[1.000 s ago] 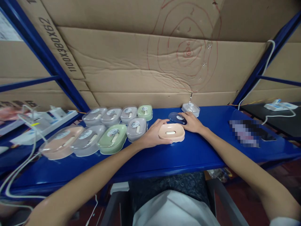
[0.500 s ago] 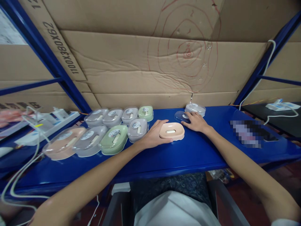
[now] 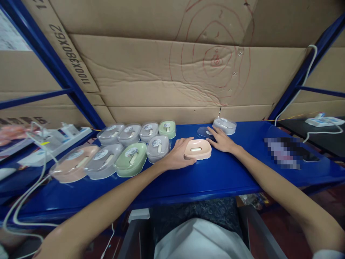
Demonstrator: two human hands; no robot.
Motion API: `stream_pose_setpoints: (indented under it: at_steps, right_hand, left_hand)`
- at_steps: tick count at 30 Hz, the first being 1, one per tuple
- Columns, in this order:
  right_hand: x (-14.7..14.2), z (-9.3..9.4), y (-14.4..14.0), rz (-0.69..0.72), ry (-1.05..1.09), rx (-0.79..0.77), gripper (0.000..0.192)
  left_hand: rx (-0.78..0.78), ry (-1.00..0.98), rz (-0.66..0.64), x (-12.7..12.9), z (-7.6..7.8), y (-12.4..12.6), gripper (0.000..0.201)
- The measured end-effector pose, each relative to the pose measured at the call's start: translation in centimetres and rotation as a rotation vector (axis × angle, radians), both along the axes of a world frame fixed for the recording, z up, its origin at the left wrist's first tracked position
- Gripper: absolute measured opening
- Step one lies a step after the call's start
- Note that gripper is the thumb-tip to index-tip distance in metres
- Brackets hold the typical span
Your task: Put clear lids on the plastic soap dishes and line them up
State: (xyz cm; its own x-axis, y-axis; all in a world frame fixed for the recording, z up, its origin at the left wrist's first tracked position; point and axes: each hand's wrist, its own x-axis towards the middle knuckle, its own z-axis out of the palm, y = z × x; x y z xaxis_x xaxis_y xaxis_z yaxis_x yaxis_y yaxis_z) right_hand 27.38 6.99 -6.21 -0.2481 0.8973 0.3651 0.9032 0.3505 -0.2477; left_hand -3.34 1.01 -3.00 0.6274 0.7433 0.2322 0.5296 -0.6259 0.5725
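A peach soap box [image 3: 199, 153] without its cover sits on the blue table, a small cream bar in its middle. Around its left side wraps my left hand [image 3: 178, 154], thumb at the near side and fingers at the far side. Just behind the box lies a clear oval lid [image 3: 204, 132] with a round sticker partly hidden by fingers. My right hand [image 3: 222, 141] has its fingers over the lid's right edge and its thumb at the near side. Directly behind that hand stands a covered whitish soap box [image 3: 225, 126].
Several covered soap boxes in grey, green [image 3: 131, 160] and peach [image 3: 74, 164] fill the table's left part. A blurred-out phone-like object [image 3: 285, 153] lies on the right. White cables and a power strip [image 3: 58, 145] are at far left. Cardboard [image 3: 151, 72] walls the back.
My right hand and the clear lid have shifted slightly left. My left hand stays around the peach soap box, which has barely moved.
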Motion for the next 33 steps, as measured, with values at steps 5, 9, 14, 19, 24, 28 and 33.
stream_pose_setpoints:
  at_steps: [5, 9, 14, 19, 24, 28, 33]
  right_hand:
    - [-2.1, 2.2, -2.5, 0.206, 0.173, 0.171, 0.062]
    - [-4.7, 3.0, -4.8, 0.567, 0.247, 0.139, 0.058]
    - [-6.3, 2.2, -5.3, 0.637, 0.14, 0.103, 0.074]
    - [-6.2, 1.7, -4.9, 0.599, 0.106, 0.097, 0.062]
    - [-6.2, 1.7, -4.9, 0.596, 0.12, 0.089, 0.061]
    - [-6.3, 1.4, -4.7, 0.583, 0.172, 0.077, 0.063]
    - [-6.4, 1.3, -4.6, 0.556, 0.246, 0.084, 0.064]
  left_hand:
    - [-0.003, 0.027, 0.005, 0.0, -0.1, 0.2, 0.095]
    - [-0.015, 0.02, 0.014, -0.1, -0.4, 0.4, 0.096]
    - [-0.033, -0.014, 0.037, -0.1, -0.5, 0.6, 0.101]
    - [-0.045, -0.019, 0.047, -0.1, -0.4, 0.5, 0.105]
    - [-0.051, -0.025, 0.064, -0.1, -0.4, 0.4, 0.107]
    - [-0.056, -0.042, 0.076, 0.0, -0.5, 0.5, 0.108]
    - [-0.088, -0.045, 0.1, 0.0, -0.4, 0.5, 0.111]
